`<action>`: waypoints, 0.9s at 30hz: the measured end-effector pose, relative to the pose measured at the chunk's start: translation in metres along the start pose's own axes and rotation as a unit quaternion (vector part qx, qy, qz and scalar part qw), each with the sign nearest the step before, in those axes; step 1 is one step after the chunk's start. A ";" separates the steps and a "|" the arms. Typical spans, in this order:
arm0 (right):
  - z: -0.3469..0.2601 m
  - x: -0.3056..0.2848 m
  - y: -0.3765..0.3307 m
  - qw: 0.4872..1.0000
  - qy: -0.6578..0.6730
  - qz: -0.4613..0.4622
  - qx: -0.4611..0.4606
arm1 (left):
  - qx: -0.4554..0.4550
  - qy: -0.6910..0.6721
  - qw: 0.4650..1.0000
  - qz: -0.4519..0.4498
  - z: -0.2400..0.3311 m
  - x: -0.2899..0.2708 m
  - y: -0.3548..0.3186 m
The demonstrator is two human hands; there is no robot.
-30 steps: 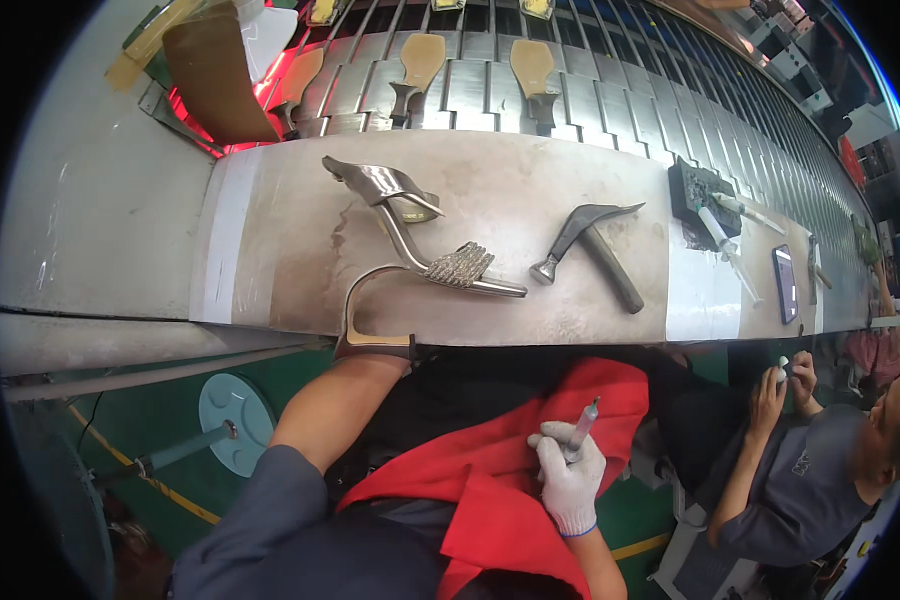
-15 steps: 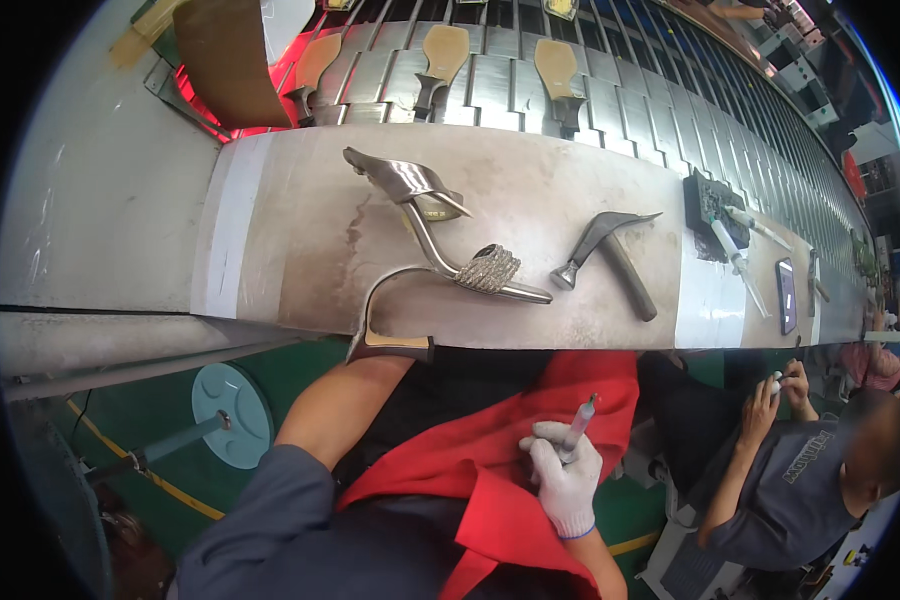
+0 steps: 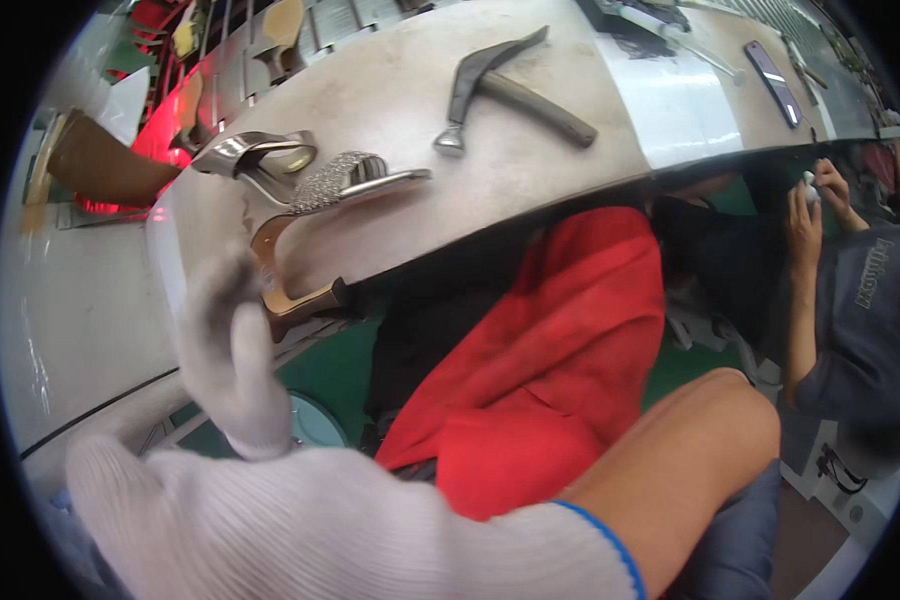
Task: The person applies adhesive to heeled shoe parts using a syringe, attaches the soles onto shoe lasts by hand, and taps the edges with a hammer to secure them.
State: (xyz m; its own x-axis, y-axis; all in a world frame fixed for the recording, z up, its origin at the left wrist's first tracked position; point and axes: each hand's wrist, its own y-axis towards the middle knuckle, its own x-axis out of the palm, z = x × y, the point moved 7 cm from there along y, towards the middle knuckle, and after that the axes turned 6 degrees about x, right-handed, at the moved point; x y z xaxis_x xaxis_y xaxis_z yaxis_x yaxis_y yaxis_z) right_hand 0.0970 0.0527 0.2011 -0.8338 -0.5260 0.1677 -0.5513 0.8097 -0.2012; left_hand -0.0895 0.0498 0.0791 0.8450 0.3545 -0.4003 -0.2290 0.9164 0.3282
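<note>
The left hand (image 3: 230, 350), in white glove, is blurred beside a gold-brown heel (image 3: 305, 303) at the edge of the table (image 3: 450, 215); I cannot tell if its fingers grip. The gloved right hand (image 3: 300, 520) is close below, its fingers' state unclear. The silver sandal (image 3: 320, 187) lies on the table, left of the hammer (image 3: 500, 88).

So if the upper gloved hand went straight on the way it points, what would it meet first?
The upper gloved hand would probably meet the metallic sandal first, at its heel end. Blur and unclear depth mean it might instead catch the brown curved piece just to the right.
</note>
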 end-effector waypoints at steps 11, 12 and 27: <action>0.056 -0.106 0.065 0.889 -0.356 0.214 -0.193 | -0.015 0.019 0.981 -0.191 -0.019 0.029 0.058; 0.061 -0.107 0.078 0.868 -0.385 0.221 -0.222 | -0.023 0.011 0.978 -0.207 -0.022 0.029 0.055; 0.052 -0.140 0.074 0.872 -0.386 0.190 -0.235 | 0.013 -0.240 0.962 -0.132 -0.005 0.035 0.082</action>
State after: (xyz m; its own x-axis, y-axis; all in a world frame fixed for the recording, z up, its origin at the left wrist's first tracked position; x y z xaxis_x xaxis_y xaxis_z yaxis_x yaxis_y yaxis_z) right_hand 0.1716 0.1726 0.1129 -0.8250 -0.0679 -0.5611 -0.3091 0.8854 0.3473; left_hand -0.0812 0.1378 0.0880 0.9992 -0.0225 -0.0328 0.0311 0.9554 0.2936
